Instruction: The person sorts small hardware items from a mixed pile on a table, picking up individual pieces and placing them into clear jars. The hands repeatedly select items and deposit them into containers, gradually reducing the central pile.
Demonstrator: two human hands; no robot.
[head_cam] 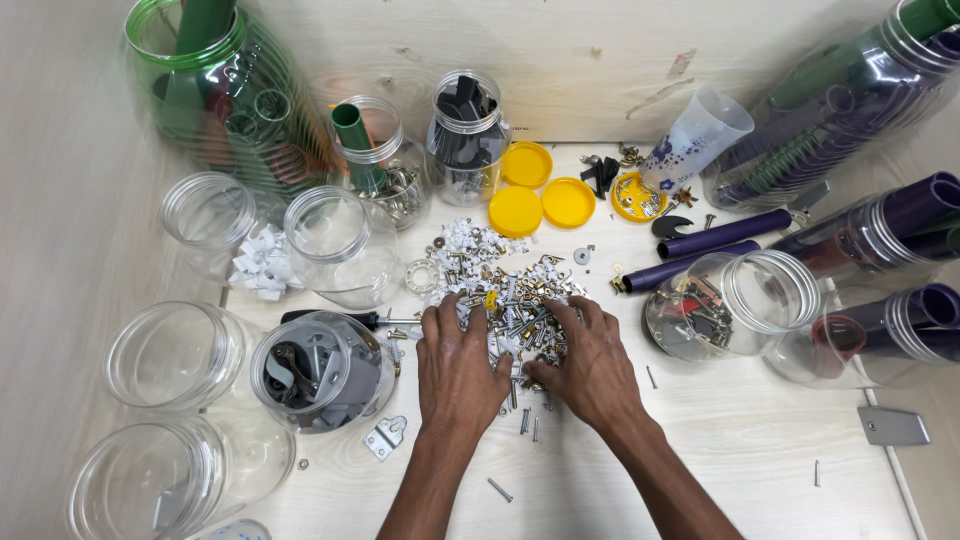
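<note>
Hands rest side by side, palms down, on a heap of mixed screws, bolts and white clips (pixel 505 300) in the middle of the pale wooden desk (pixel 760 440). Left hand (pixel 458 368) lies flat, fingers spread, clamped on nothing; right hand (pixel 592 362) has its fingers curled into the hardware, though whether they pinch a piece I cannot tell. Clear plastic jars (pixel 340 245) and three yellow lids (pixel 540 190) ring the heap.

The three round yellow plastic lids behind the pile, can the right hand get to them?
Probably yes. The right hand lies on the heap of mixed screws and white clips; the three round yellow plastic lids lie flat and uncovered just beyond, nothing tall between.
</note>
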